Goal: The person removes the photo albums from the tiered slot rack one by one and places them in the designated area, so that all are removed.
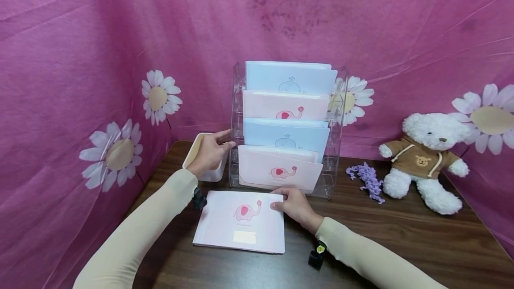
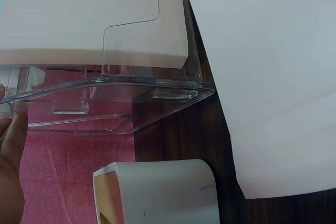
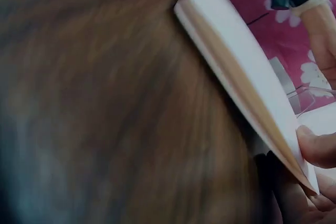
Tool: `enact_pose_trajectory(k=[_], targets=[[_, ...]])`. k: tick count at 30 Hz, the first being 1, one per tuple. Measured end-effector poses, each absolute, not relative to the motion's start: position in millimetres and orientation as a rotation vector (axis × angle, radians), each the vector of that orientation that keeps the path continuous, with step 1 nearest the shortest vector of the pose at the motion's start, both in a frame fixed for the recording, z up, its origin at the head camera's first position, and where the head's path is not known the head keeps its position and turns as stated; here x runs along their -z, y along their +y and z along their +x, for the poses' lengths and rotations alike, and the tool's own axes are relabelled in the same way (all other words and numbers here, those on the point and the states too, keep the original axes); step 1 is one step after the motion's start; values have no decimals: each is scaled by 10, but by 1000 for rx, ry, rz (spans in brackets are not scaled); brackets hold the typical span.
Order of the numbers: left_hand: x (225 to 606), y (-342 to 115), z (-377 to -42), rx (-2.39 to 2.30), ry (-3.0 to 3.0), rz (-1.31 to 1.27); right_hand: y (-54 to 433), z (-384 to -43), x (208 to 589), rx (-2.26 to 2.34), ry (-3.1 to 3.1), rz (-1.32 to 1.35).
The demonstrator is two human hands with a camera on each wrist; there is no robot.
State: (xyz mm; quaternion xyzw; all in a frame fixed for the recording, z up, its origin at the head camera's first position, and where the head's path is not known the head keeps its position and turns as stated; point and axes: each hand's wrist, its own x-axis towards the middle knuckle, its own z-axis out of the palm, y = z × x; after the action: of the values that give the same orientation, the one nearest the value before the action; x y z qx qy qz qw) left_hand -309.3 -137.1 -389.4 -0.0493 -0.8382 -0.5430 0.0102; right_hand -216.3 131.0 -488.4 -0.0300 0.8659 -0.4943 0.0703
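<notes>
A clear plastic file rack (image 1: 335, 164) stands upright on the table, with pale blue whale folders (image 1: 261, 133) and pale pink elephant folders (image 1: 257, 164) in its tiers. My left hand (image 1: 209, 150) holds the rack's left side; in the left wrist view its fingers (image 2: 16, 135) are at the clear edge. In front of the rack, a pale pink elephant folder (image 1: 218, 217) lies near the table's front. My right hand (image 1: 297, 208) pinches that folder's upper right edge, thumb on top and other fingers beneath, as the right wrist view shows.
A white bin (image 1: 213, 175) stands left of the rack, partly behind my left hand. To the right, a purple crocheted piece (image 1: 367, 179) lies beside a seated white teddy bear (image 1: 425, 159) in a brown hoodie. Pink flowered cloth (image 1: 201, 35) hangs around the wooden table (image 1: 401, 235).
</notes>
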Motion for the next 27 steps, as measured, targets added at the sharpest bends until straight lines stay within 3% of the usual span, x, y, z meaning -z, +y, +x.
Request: enact_pose_trajectory(k=[21, 27], targets=[[3897, -1350, -3099, 1731, -2580, -168, 1408, -2056, 4776, 1268, 2907, -460], [3907, -1350, -3099, 1725, -2563, -183, 1481, -2085, 4679, 1608, 2550, -620]])
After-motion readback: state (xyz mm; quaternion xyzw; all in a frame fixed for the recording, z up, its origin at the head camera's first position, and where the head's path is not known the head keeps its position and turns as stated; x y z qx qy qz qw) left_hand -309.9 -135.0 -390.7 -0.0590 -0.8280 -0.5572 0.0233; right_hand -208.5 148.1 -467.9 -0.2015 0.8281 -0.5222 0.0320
